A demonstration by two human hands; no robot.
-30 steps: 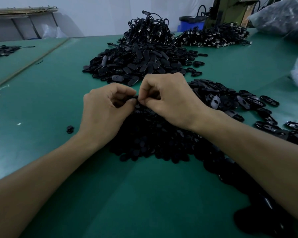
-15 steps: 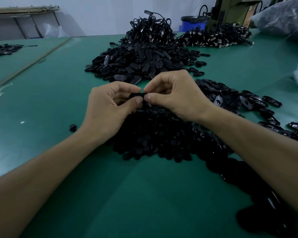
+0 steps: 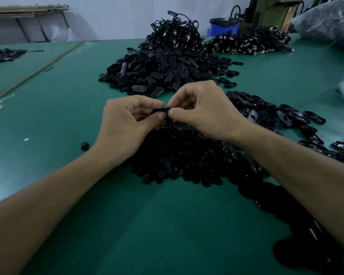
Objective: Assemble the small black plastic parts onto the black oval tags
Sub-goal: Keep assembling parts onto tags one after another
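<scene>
The black oval tag [image 3: 160, 111] sits between my two hands, held just above the near heap, and only its dark edge shows between the fingertips. My left grip [image 3: 125, 126] pinches one end of it between thumb and curled forefinger. My right grip [image 3: 203, 110] pinches the other end the same way, so the thumbs nearly meet over the tag. I cannot tell whether a small part is already seated on it, because the fingers cover most of it.

Directly below my hands lies a heap of small round black parts [image 3: 179, 155], spreading toward my right forearm. One stray part [image 3: 85, 145] lies alone on the green worktop [image 3: 68, 116], just beside my left wrist. To the right of my right hand, loose oval tags [image 3: 266, 114] are scattered flat, some showing a slot. Beyond my hands a larger mound of oval tags [image 3: 163, 74] rises, and behind it a tangle of black corded pieces [image 3: 175, 34]. A second such pile [image 3: 248, 43] lies further right, near a blue bin [image 3: 222, 26] and a clear plastic bag [image 3: 326, 22].
</scene>
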